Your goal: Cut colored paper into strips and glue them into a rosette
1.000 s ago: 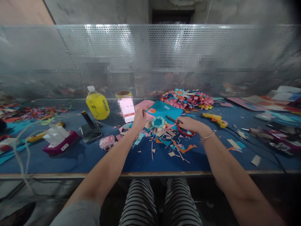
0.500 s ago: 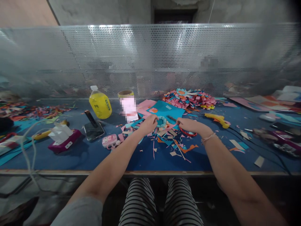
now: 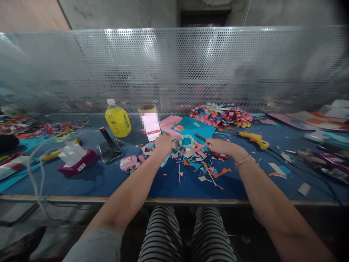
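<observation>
Paper-craft assembly under way: left hand (image 3: 163,141) rests curled beside a teal paper rosette (image 3: 187,141), its grip unclear. Right hand (image 3: 218,145) is closed on red-handled scissors (image 3: 219,154); trimming a piece looks the likely next need.

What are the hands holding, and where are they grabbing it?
The right hand grips red-handled scissors by the handle loops. The left hand rests on paper scraps; any grip is unclear.
</observation>
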{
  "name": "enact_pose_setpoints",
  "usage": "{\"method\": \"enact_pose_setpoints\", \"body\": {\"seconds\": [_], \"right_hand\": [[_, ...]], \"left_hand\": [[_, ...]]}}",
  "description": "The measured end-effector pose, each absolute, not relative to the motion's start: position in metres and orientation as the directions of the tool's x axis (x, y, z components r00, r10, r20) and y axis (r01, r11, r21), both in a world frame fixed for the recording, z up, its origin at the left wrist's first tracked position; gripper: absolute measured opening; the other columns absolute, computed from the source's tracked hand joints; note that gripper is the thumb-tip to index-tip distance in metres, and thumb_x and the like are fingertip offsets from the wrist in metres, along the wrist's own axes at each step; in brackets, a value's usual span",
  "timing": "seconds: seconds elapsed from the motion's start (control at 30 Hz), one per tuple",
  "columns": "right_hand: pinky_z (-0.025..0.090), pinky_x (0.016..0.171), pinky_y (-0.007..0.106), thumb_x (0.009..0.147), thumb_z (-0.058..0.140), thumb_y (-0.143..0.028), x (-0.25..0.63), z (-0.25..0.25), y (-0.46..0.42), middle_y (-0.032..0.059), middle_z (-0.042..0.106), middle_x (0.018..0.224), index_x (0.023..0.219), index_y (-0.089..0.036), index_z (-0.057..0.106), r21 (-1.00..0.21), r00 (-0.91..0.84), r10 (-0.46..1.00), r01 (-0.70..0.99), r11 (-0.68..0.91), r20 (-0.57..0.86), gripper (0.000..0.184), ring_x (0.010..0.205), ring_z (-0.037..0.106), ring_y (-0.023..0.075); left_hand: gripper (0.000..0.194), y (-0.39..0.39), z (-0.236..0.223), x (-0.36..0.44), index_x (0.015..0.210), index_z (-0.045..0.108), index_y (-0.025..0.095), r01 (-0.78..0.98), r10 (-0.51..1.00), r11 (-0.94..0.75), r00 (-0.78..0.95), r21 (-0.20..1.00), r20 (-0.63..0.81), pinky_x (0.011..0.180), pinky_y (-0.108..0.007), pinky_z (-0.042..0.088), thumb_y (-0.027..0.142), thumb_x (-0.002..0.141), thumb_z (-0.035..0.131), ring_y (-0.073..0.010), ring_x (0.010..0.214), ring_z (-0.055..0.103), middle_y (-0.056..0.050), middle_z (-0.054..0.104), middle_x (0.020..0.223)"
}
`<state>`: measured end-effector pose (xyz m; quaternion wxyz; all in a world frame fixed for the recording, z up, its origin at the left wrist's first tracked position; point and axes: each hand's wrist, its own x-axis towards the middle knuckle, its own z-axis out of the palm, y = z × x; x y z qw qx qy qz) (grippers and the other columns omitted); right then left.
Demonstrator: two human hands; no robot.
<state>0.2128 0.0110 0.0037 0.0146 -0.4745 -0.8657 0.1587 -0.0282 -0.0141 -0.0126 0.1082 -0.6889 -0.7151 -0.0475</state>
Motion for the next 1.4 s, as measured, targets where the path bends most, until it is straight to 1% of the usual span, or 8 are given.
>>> {"method": "enact_pose_setpoints", "body": {"seconds": [0.23,0.47,0.67,0.8,0.9,1.07,1.2,1.4], "right_hand": [[0.035,0.059,0.025,0.080,0.033,-0.017,0.213,0.002,0.013,0.0049,0.057,0.077,0.078,-0.018,0.048,-0.308,-0.526,0.840,0.827,0.470,-0.131,0.016,0.067,0.049,0.0151],[0.035,0.059,0.025,0.080,0.034,-0.015,0.213,0.001,0.015,0.0068,0.061,0.081,0.080,-0.016,0.053,-0.288,-0.527,0.840,0.831,0.477,-0.131,0.019,0.069,0.051,0.0158],[0.036,0.061,0.025,0.082,0.032,-0.018,0.213,0.003,0.013,0.0073,0.062,0.085,0.082,-0.017,0.053,-0.278,-0.523,0.842,0.836,0.474,-0.136,0.021,0.073,0.053,0.0168],[0.035,0.061,0.025,0.085,0.030,-0.019,0.217,0.001,0.018,0.0085,0.063,0.091,0.089,-0.017,0.055,-0.267,-0.473,0.873,0.862,0.430,-0.120,0.026,0.075,0.055,0.0176],[0.036,0.064,0.026,0.086,0.031,-0.020,0.221,-0.003,0.024,0.0116,0.063,0.094,0.094,-0.015,0.056,-0.187,-0.419,0.905,0.897,0.400,-0.075,0.027,0.080,0.057,0.0192],[0.039,0.071,0.030,0.084,0.042,-0.041,0.224,-0.009,0.026,0.0201,0.059,0.107,0.106,-0.009,0.054,-0.037,-0.288,0.955,0.958,0.286,-0.065,0.041,0.096,0.057,0.0280],[0.041,0.071,0.031,0.080,0.046,-0.028,0.220,-0.011,0.022,0.0248,0.057,0.108,0.110,-0.005,0.053,0.016,-0.206,0.965,0.977,0.212,-0.164,0.039,0.099,0.058,0.0297],[0.040,0.053,0.027,0.071,0.055,-0.033,0.223,-0.011,0.027,0.0220,0.063,0.096,0.118,-0.002,0.044,-0.135,-0.155,0.958,0.983,0.125,-0.241,0.058,0.078,0.063,0.0247]], "left_hand": [[0.034,-0.016,-0.004,-0.034,0.106,0.057,0.006,0.988,0.987,0.125,-0.114,-0.088,0.116,0.079,-0.037,0.043,0.004,0.077,0.040,-0.0309,0.100,0.058,-0.022,0.062,0.100],[0.034,-0.009,-0.006,-0.042,0.100,0.060,0.008,0.999,0.952,0.035,-0.025,-0.029,0.304,0.072,-0.038,0.044,0.005,0.076,0.037,-0.0307,0.090,0.062,-0.019,0.065,0.092],[0.023,-0.003,-0.007,-0.043,0.084,0.064,0.017,0.966,0.826,-0.028,-0.123,0.258,0.549,0.080,-0.040,0.041,0.015,0.078,0.043,-0.0286,0.094,0.058,-0.012,0.067,0.090],[0.010,0.008,-0.009,-0.043,0.076,0.061,0.019,0.661,0.773,-0.197,-0.349,0.724,0.530,0.076,-0.032,0.044,0.015,0.071,0.053,-0.0199,0.083,0.060,-0.005,0.067,0.081],[0.006,0.015,-0.012,-0.042,0.072,0.058,0.018,0.294,0.808,-0.273,-0.447,0.916,0.384,0.068,-0.028,0.046,0.018,0.066,0.060,-0.0156,0.071,0.060,-0.002,0.064,0.073],[0.018,0.017,-0.014,-0.039,0.073,0.058,0.017,-0.008,0.846,-0.285,-0.472,0.959,0.247,0.055,-0.024,0.043,0.020,0.058,0.068,-0.0109,0.057,0.054,0.001,0.061,0.064],[0.024,0.013,-0.013,-0.035,0.076,0.057,0.016,-0.099,0.874,-0.304,-0.424,0.948,0.236,0.056,-0.024,0.045,0.019,0.056,0.070,-0.0103,0.057,0.055,0.002,0.061,0.065],[0.029,0.009,-0.014,-0.031,0.082,0.060,0.015,-0.142,0.911,-0.268,-0.360,0.953,0.202,0.062,-0.027,0.048,0.016,0.055,0.069,-0.0113,0.061,0.058,0.001,0.063,0.068]]}}
